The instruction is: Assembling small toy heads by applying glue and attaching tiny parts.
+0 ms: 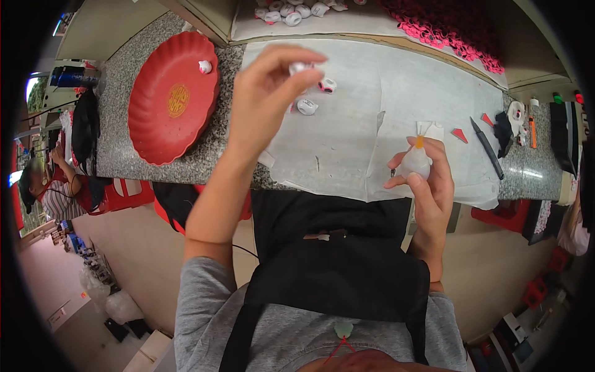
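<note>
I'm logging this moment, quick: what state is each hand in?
Left hand: fingers curved beside a small, rounded white piece; whether it is held cannot be told.
Right hand: closed, holding a rounded white bottle with an orange tip.

Small pieces [306, 107] lie on paper [341, 149] before you, a tray [152, 133] to its left, a pen [488, 147] at its right edge, a bottle [416, 163] in your right hand [432, 178].

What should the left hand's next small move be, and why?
Probably secure the small white piece with the left hand: it curves around that piece, though whether it grips is unclear, while the right hand holds the white bottle.
</note>
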The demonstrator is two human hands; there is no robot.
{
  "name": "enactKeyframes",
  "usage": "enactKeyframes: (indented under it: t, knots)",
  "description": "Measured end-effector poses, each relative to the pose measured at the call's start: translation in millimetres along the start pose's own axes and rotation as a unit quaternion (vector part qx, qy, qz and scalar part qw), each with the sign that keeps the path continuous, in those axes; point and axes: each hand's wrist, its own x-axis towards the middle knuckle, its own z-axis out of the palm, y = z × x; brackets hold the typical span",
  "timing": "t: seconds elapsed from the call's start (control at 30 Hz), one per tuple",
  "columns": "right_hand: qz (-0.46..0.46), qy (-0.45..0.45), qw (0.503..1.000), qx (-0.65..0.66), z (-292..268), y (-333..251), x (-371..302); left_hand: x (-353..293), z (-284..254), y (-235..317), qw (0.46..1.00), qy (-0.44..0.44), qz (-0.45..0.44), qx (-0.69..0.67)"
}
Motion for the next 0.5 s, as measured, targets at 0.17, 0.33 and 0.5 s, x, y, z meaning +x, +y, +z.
enactKeyframes:
  t: [0.17, 0.33, 0.5]
  knots:
    - [0.005, 0.027, 0.999, 0.045, 0, -5, -9, -66, 22, 4, 0.957, 0.058, -0.138, -0.25]
    - [-0.1, 0.064, 0.986, 0.119, 9, -9, -10, -87, 40, 5, 0.926, 0.077, -0.113, -0.352]
    - [-0.302, 0.018, 0.947, -0.113, 13, -6, -21, -96, 42, 5, 0.938, 0.073, -0.137, -0.311]
